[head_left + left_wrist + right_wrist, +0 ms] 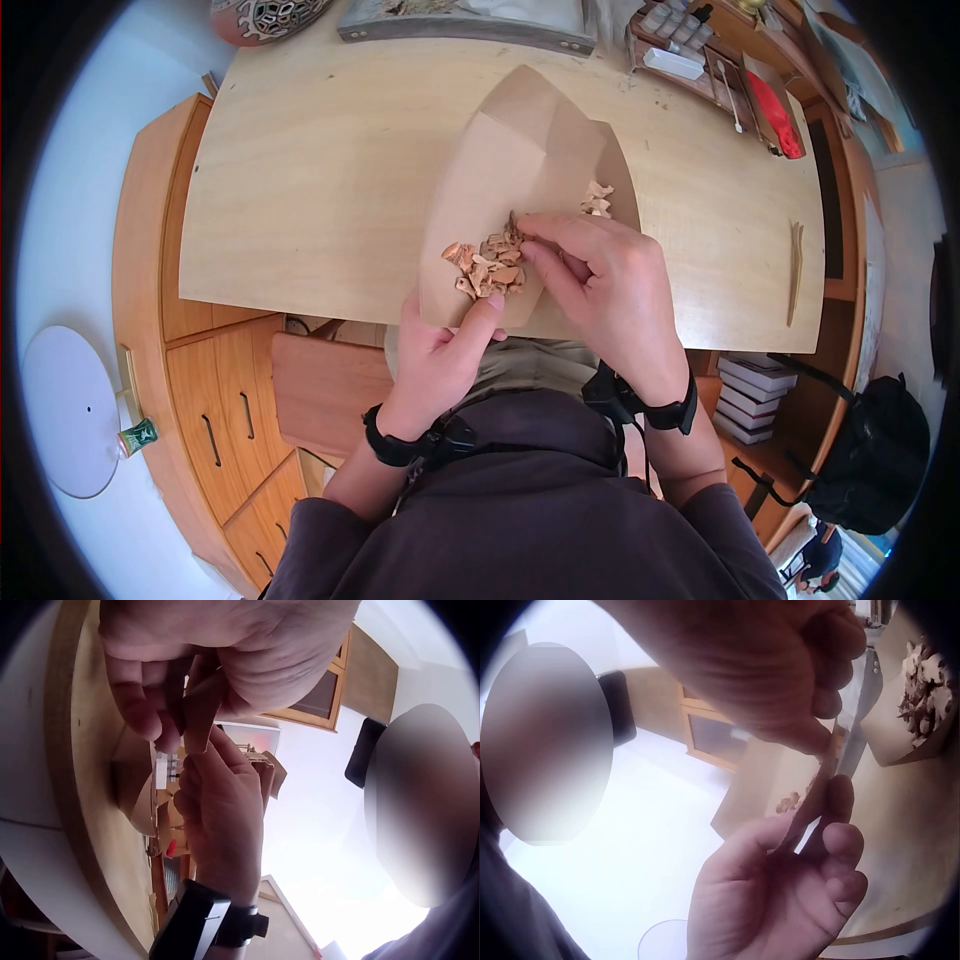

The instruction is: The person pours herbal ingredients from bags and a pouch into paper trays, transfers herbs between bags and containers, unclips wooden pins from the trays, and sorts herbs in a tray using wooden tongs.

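Note:
A creased sheet of brown paper (480, 190) tilts over the front of the table, with a small heap of tan, dried, sliced-looking pieces (490, 268) on its lower part. My left hand (440, 355) grips the paper's near edge, thumb on top beside the heap and fingers underneath. From the right, my right hand (620, 285) reaches over the sheet and pinches a small dried piece at the heap's upper edge with thumb and index finger. In the right wrist view the left hand (765, 892) holds the paper from below.
Behind the right hand lies a second brown paper (618, 170) bearing more dried pieces (926, 697). A grey-edged tray (460, 35) stands at the back. Back right is a wooden rack with small bottles (685, 30) and a red object (772, 110). A thin wooden tool (796, 270) lies at the right edge.

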`<state>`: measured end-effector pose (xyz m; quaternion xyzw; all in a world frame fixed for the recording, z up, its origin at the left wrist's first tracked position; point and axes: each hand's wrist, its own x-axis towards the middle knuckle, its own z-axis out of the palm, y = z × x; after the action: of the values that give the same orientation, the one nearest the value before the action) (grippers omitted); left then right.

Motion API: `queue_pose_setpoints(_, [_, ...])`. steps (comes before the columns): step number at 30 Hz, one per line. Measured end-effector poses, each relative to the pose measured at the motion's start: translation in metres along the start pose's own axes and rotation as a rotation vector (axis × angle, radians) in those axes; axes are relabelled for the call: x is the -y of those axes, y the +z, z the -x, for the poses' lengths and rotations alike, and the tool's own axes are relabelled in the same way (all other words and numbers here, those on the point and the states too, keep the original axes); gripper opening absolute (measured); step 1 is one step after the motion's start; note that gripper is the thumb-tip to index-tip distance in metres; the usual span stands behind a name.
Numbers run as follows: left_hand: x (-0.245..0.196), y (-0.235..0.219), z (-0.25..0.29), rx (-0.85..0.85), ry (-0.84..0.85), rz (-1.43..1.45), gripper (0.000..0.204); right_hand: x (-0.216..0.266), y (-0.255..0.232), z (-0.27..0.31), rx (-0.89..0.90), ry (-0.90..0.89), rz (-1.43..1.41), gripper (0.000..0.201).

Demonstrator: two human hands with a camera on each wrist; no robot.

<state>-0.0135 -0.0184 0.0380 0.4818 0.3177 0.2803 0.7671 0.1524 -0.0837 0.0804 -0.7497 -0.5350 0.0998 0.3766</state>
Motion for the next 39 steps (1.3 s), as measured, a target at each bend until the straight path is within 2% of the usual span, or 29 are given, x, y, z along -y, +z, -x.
queue_pose_setpoints(6, [0.002, -0.001, -0.001, 0.007, 0.004, -0.002, 0.028, 0.003, -0.006, 0.000, 0.040, 0.064, 0.083, 0.013])
queue_pose_setpoints(14, [0.008, -0.007, -0.003, 0.007, 0.028, -0.011, 0.025, -0.013, -0.014, 0.010, -0.164, 0.087, 0.081, 0.011])
queue_pose_setpoints(15, [0.009, -0.008, -0.003, 0.011, 0.035, -0.030, 0.024, -0.014, -0.016, 0.012, -0.163, 0.087, 0.080, 0.011])
queue_pose_setpoints(17, [0.009, -0.007, -0.003, 0.001, 0.027, -0.019, 0.024, -0.015, -0.021, 0.014, -0.143, 0.202, 0.113, 0.011])
queue_pose_setpoints(21, [0.008, -0.006, -0.001, 0.004, 0.018, -0.032, 0.024, -0.015, -0.020, 0.012, -0.135, 0.211, 0.076, 0.013])
queue_pose_setpoints(23, [0.003, -0.002, 0.001, -0.007, -0.022, -0.020, 0.026, -0.010, -0.014, 0.009, -0.132, -0.036, 0.082, 0.017])
queue_pose_setpoints(24, [0.001, 0.000, 0.002, -0.019, -0.060, -0.007, 0.027, -0.007, -0.011, 0.006, -0.134, -0.035, 0.083, 0.017])
queue_pose_setpoints(26, [0.003, 0.001, 0.004, -0.013, -0.066, -0.014, 0.029, -0.003, -0.007, 0.002, -0.024, -0.102, 0.073, 0.017])
queue_pose_setpoints(28, [0.003, -0.001, 0.004, -0.012, -0.073, -0.020, 0.030, 0.000, -0.007, -0.001, 0.005, -0.095, 0.111, 0.015])
queue_pose_setpoints(30, [0.002, -0.003, 0.002, 0.060, -0.025, -0.062, 0.032, 0.000, -0.006, -0.002, 0.035, -0.089, 0.151, 0.014])
queue_pose_setpoints(39, [0.002, 0.001, 0.003, 0.035, -0.046, -0.043, 0.036, 0.003, -0.005, -0.003, 0.070, -0.005, 0.175, 0.012])
